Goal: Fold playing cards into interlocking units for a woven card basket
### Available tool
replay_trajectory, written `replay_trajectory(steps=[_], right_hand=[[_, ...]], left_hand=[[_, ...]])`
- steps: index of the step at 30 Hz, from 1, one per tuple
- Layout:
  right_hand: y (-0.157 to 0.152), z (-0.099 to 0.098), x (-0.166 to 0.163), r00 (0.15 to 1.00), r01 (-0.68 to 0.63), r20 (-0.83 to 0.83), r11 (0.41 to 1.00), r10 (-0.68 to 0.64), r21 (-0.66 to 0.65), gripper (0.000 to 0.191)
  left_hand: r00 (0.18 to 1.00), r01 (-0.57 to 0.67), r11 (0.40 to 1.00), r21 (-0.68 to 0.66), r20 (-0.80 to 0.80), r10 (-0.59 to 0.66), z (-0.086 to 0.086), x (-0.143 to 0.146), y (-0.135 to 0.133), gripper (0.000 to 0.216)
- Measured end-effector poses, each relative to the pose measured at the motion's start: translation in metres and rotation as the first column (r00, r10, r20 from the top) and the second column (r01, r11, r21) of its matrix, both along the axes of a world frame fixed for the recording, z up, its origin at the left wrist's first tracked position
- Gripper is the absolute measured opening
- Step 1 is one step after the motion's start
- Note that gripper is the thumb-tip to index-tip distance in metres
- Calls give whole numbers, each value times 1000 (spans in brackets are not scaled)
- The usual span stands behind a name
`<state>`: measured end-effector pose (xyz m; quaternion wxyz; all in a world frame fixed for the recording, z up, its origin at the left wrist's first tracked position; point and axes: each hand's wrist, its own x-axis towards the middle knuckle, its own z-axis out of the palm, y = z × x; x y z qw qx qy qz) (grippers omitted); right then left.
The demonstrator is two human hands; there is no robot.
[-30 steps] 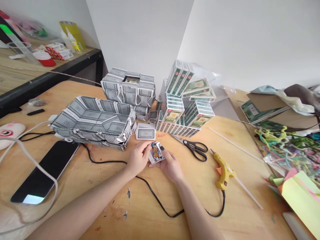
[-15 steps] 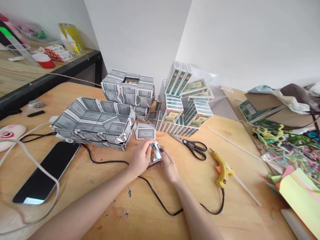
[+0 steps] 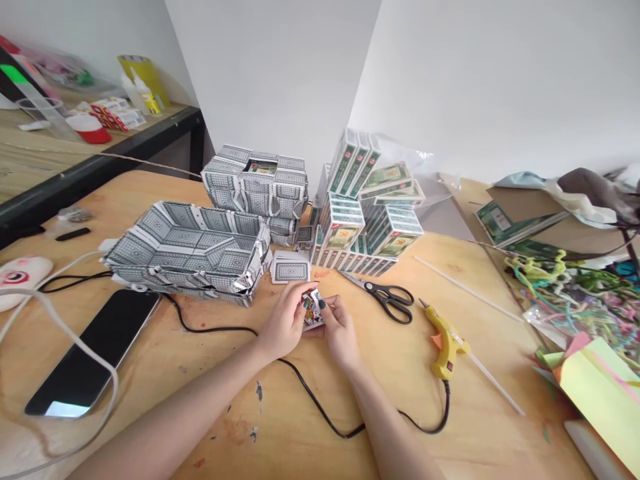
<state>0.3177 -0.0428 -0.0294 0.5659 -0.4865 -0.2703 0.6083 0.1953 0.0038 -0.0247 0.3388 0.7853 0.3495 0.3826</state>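
Between my two hands is a playing card (image 3: 313, 313), its picture face turned up; whether more cards lie under it I cannot tell. My left hand (image 3: 286, 321) closes on its left side, and my right hand (image 3: 341, 331) pinches the right side with the thumb on top. Just beyond lies a small pile of cards (image 3: 291, 271), backs up. To the left stands an open tray built of folded playing cards (image 3: 190, 267). Behind it is a taller box made of such cards (image 3: 256, 180) with a gap in its top.
Boxed card decks (image 3: 345, 233) are stacked at the back. Black-handled scissors (image 3: 390, 297) and a yellow glue gun (image 3: 447, 343) lie to the right, its cord (image 3: 320, 407) crossing in front. A phone (image 3: 95, 353) lies left; pipe cleaners (image 3: 580, 293) heap at the far right.
Both thumbs have shifted on the card, and its glare has gone, so the picture shows more clearly. My view has tilted slightly; the other things stay in place.
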Motion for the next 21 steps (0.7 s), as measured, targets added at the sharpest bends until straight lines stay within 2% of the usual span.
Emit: replay_trajectory(steps=[5,8,11,14,19,21], right_hand=[[1,2,5,998,-56,-6,998,56,26,24],[1,0,6,980,5,196,993,-29,122,22],[-1,-3,6,869,81,454,960,-199,267,18],[-2,-4,7,805,117,533,950,-261,289,20],[-2,-7,4,833,115,508,966,-220,230,20],[-2,-8,4,840,105,505,973,-198,205,20]], left_hand=[[995,87,996,-17,46,-86,1,-2,0,60],[995,94,996,-8,41,-93,-1,-1,-1,67],[996,88,996,-24,29,-87,-4,2,-3,69],[1000,28,997,-71,-4,-29,-6,5,-3,55],[983,-142,979,-150,-137,121,-9,3,3,5],[974,-175,973,-149,-172,149,-10,2,5,7]])
